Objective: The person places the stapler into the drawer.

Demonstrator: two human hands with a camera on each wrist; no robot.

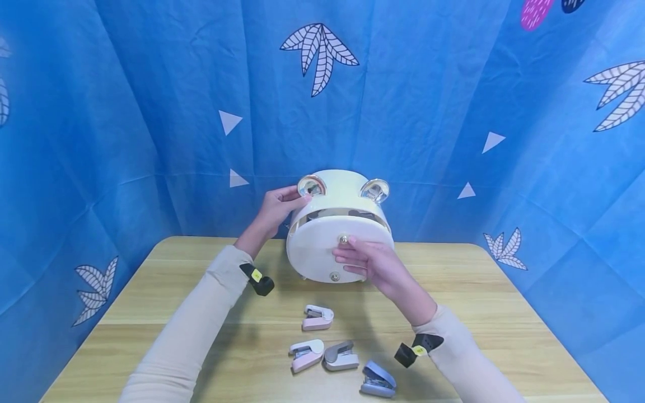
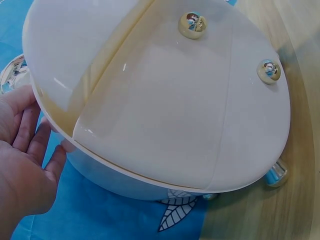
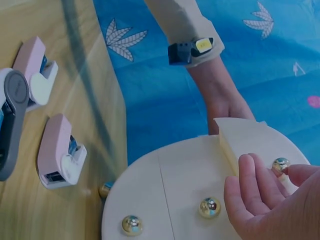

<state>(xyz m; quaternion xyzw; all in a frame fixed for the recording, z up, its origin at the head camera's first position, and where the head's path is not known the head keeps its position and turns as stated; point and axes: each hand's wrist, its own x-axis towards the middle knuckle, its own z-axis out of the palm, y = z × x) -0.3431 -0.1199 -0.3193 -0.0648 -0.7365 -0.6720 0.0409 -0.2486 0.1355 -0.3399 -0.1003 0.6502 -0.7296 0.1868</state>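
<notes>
A cream rounded box (image 1: 342, 187) with two shiny ear-like ornaments stands at the back of the table. Its front section (image 2: 150, 110) juts out from the body, and dark shapes show through the gap above. My right hand (image 1: 370, 263) is at this front, thumb and index finger pinching the uppermost gold knob (image 3: 281, 166) and the other fingers extended. Two more gold knobs, a middle one (image 3: 209, 207) and a lower one (image 3: 132, 225), sit below it. On the left, my left hand (image 1: 277, 210) rests its extended fingers against the box's side, beside the left ear ornament (image 1: 312, 185).
Several small staplers lie on the wooden table (image 1: 166, 291) in front of the box: a pink-and-white one (image 1: 318, 317), another pink one (image 1: 307, 355), a grey-and-white one (image 1: 341, 356) and a blue one (image 1: 378, 379). A blue patterned curtain (image 1: 191, 140) hangs close behind the box.
</notes>
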